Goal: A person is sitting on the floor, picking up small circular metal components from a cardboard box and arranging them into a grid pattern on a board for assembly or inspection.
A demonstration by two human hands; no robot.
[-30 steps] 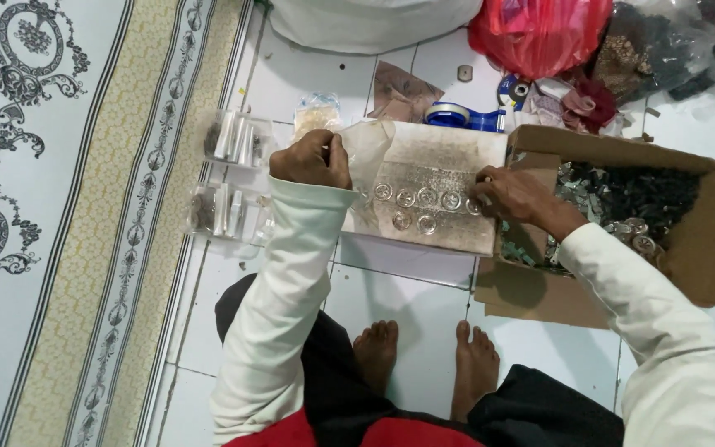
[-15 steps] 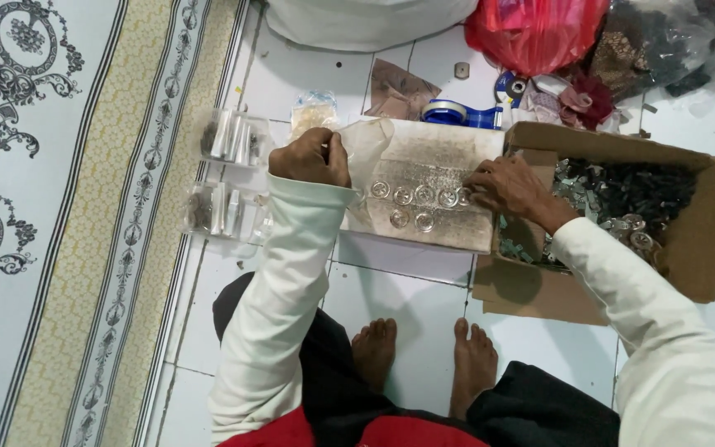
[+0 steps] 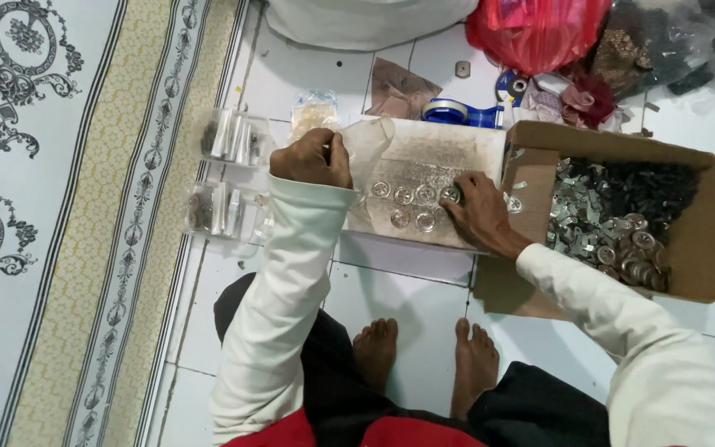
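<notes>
A flat clear plastic bag (image 3: 424, 170) lies on the white tiled floor with several round silver pieces (image 3: 404, 195) lined up inside it. My left hand (image 3: 309, 157) pinches the bag's open left edge between thumb and fingers. My right hand (image 3: 480, 210) rests on the bag's right side, its fingertips on a silver piece (image 3: 450, 194). To the right, an open cardboard box (image 3: 709, 248) holds a heap of dark and silver metal pieces (image 3: 622, 215).
Two clear packs of small parts (image 3: 229, 136) (image 3: 221, 211) lie left of the bag, beside a patterned carpet (image 3: 59, 223). A blue tape dispenser (image 3: 457, 113), a red plastic bag (image 3: 535, 33) and other bags sit behind. My bare feet (image 3: 424, 360) are below.
My right hand has slid left from the box edge onto the bag, its fingers now at the row of silver pieces. My left hand has stayed at the bag's edge.
</notes>
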